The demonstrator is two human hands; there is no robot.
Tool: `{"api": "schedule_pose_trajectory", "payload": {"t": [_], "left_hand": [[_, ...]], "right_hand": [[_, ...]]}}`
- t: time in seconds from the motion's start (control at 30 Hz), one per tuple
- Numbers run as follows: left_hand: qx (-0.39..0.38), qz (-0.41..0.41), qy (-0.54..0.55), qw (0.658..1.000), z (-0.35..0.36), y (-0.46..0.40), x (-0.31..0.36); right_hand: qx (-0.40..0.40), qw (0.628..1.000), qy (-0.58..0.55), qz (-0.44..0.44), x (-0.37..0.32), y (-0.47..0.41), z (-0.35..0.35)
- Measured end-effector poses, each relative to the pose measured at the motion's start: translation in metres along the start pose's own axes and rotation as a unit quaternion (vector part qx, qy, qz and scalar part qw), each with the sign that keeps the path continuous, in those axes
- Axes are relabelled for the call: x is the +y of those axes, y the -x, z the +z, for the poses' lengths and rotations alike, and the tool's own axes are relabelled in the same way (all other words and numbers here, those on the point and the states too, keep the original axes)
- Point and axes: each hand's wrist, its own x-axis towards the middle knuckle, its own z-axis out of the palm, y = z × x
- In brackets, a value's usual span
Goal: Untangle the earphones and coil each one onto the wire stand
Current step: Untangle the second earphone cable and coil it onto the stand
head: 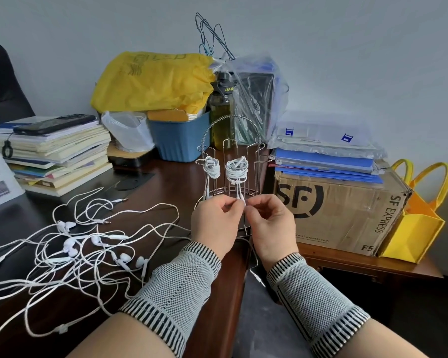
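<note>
Both hands pinching one white cord end in front of the stand.
Left hand and right hand fingers clamped on a cord hanging from the right coil; left coil beside it on the stand. Loose tangle on the counter left of the fingers. Box right, blue bin and books beyond.

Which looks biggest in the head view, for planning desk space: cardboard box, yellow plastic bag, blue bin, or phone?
1. cardboard box
2. yellow plastic bag
3. blue bin
4. phone

The box sits nearer the camera, so its lead over the bag is unsure.
</note>
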Motion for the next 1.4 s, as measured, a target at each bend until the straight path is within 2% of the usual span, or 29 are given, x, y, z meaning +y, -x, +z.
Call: {"api": "schedule_pose_trajectory", "payload": {"t": [0.17, 0.33, 0.63, 0.87, 0.97, 1.2, 1.4], "left_hand": [[-0.019, 0.005, -0.057, 0.998, -0.002, 0.000, -0.002], [-0.025, -0.002, -0.015, 1.000, -0.003, 0.000, 0.000], [-0.042, 0.000, -0.009, 0.999, -0.005, 0.000, -0.002], [-0.033, -0.005, -0.025, 0.999, -0.003, 0.000, -0.004], [-0.028, -0.007, -0.030, 0.999, -0.003, 0.000, -0.004], [-0.026, -0.016, -0.030, 0.999, -0.006, 0.001, -0.002], [-0.024, 0.011, -0.095, 0.995, -0.011, 0.004, 0.003]], "right_hand": [[-0.001, 1.000, 0.009, -0.001, 0.003, -0.001, 0.001], [-0.004, 1.000, 0.008, 0.009, 0.006, -0.001, 0.001], [-0.074, 0.997, 0.019, 0.007, -0.005, -0.004, -0.002], [-0.069, 0.981, 0.173, -0.051, -0.005, -0.009, -0.006], [-0.075, 0.974, 0.204, -0.070, -0.001, -0.010, -0.009], [-0.085, 0.969, 0.218, -0.080, 0.001, -0.009, -0.009], [-0.082, 0.983, 0.155, -0.045, -0.001, -0.010, -0.012]]}}
